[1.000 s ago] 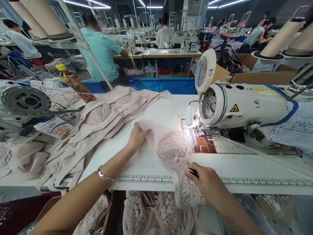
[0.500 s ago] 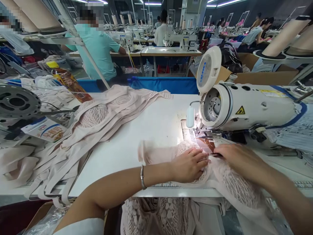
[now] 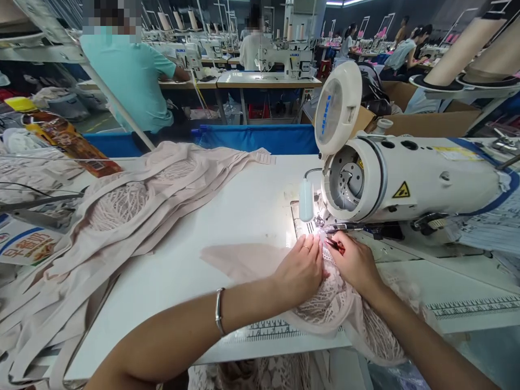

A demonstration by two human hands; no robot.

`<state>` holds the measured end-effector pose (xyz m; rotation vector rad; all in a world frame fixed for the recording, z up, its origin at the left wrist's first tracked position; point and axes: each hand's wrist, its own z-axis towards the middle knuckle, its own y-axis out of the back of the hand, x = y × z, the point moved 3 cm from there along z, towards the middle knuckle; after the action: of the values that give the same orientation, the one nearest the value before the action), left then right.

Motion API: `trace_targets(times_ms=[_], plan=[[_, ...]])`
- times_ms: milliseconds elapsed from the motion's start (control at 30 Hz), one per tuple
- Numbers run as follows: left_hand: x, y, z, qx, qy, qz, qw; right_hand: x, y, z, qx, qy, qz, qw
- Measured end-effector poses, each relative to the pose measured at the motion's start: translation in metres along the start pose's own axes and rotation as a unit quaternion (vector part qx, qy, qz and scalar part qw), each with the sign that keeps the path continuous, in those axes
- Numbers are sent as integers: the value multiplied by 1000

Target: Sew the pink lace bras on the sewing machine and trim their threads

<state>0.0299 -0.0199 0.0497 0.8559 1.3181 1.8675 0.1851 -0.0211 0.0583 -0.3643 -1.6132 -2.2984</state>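
Observation:
My left hand (image 3: 298, 273) has its fingers closed on a pale pink lace garment (image 3: 325, 303), just in front of the needle area of the white sewing machine (image 3: 422, 179). In my right hand (image 3: 359, 268) is a pair of small thread snips (image 3: 336, 246), dark with a bit of red, their tip at the cloth by my left fingertips. The garment's lace cups drape under both wrists and over the table's front edge. A plain strip of it spreads to the left. My hands hide part of the lace and most of the snips.
Stacked pink garments (image 3: 162, 189) cover the table's left side. Behind them lies a tilted drink bottle (image 3: 69, 141). A small lamp (image 3: 306, 200) hangs by the needle. Thread cones (image 3: 459, 54) stand at right. A person in a turquoise shirt (image 3: 125, 81) sits ahead.
Both hands have moved closer to the needle area, bringing the garment along. The right hand has turned so the snips point at the cloth. The camera view has shifted right.

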Motion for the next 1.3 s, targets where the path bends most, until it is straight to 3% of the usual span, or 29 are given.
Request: trace_targets(times_ms=[300, 433, 700, 1300], plan=[[4, 1, 4, -12, -53, -71, 996, 9, -4, -9, -36, 122, -83, 988], [10, 0, 3, 0, -27, -125, 992, 12, -3, -9, -38, 163, -74, 983], [16, 1, 3, 10, 5, -159, 987, 8, -2, -13, -27, 172, -71, 982], [17, 5, 2, 8, 20, -82, 996, 3, -5, -9, 11, 153, -78, 985]])
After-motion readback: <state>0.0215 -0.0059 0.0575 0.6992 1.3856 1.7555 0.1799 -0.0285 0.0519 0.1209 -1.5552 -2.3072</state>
